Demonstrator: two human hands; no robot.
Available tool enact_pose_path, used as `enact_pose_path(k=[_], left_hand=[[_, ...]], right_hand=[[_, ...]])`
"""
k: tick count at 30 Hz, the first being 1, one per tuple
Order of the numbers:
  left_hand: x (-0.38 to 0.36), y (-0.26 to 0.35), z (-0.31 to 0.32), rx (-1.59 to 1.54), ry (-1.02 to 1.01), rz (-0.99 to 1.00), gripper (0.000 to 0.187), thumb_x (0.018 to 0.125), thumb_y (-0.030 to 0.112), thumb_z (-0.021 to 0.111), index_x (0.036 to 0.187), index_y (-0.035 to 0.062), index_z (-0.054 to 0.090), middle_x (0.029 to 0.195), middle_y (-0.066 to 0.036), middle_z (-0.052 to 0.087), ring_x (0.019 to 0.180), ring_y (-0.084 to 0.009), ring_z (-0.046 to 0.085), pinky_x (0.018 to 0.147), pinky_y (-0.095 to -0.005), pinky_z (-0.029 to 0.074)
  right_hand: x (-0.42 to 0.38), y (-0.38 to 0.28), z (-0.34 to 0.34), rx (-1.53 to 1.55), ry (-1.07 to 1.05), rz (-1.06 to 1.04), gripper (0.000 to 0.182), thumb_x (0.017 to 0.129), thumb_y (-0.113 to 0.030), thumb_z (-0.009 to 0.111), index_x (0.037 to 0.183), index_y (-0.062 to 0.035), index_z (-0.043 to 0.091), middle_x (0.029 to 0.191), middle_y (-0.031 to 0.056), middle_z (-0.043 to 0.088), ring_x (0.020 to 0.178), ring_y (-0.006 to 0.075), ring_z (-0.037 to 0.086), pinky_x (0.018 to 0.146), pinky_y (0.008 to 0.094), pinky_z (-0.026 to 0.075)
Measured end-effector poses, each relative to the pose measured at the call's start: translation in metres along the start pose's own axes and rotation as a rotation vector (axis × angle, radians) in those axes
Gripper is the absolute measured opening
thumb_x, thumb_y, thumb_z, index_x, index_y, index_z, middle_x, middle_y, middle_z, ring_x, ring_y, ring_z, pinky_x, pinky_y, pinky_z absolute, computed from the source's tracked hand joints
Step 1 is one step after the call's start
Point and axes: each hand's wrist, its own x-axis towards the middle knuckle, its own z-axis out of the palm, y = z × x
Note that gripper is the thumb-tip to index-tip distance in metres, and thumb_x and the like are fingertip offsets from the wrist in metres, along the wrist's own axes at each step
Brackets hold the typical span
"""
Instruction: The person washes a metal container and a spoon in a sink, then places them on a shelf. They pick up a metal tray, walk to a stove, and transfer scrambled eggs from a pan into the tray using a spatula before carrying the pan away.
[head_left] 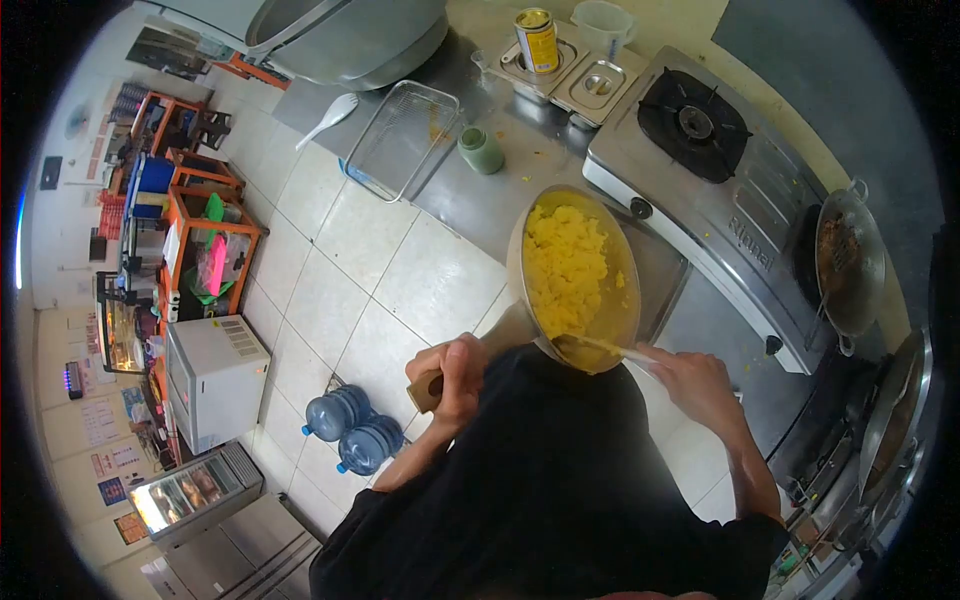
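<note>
Up close, the left hand [455,372] is wrapped tight around the wooden handle [428,391] of a frying pan [575,275], which is lifted and tilted in front of the person's dark shirt, over the edge of the steel counter [470,205]. The pan holds a heap of yellow scrambled egg [563,262] spread over most of its inner face. At its lower rim, the right hand [692,378] is closed on a pale spatula [605,347] whose tip touches the pan near the food. Beyond the pan sits a gas stove [720,180] with a bare burner [692,122], and a wok [848,262] of brown food rests at its far end. On the counter stand a green jar [481,149], a wire tray [402,139] and a tin can [537,40]. Two water bottles [352,428] lie on the tiled floor.
</note>
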Motion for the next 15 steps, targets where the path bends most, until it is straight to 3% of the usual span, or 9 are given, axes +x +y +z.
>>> enact_pose_path(k=[9,11,15], left_hand=[[-0.044,-0.012,-0.008,-0.137,-0.035,-0.166,0.036,0.082,-0.006,0.044,0.051,0.0061,0.032,0.047,-0.006,0.044,0.042,-0.0126,0.039,0.041,-0.0258,0.029],[-0.046,-0.010,-0.010,-0.170,-0.031,-0.128,0.036,0.081,-0.006,0.045,0.050,0.0061,0.033,0.047,-0.006,0.045,0.042,-0.0129,0.040,0.041,-0.0260,0.029],[-0.019,0.039,0.010,-0.157,-0.240,0.109,0.036,0.077,-0.009,0.050,0.050,0.0071,0.033,0.046,-0.007,0.044,0.041,-0.0147,0.042,0.041,-0.0268,0.029]], right_hand=[[0.018,-0.002,0.003,0.121,0.073,0.066,0.028,0.092,-0.021,0.045,0.117,-0.0176,0.057,0.065,0.0138,0.058,0.056,0.0263,0.057,0.056,0.0395,0.047],[0.025,0.004,0.013,0.046,0.099,0.121,0.032,0.089,-0.024,0.049,0.120,-0.0277,0.054,0.072,0.0137,0.063,0.066,0.0335,0.060,0.063,0.0441,0.048],[0.038,0.018,0.031,-0.019,0.074,0.184,0.032,0.090,-0.026,0.047,0.121,-0.0286,0.053,0.073,0.0148,0.063,0.068,0.0350,0.060,0.065,0.0444,0.049]])
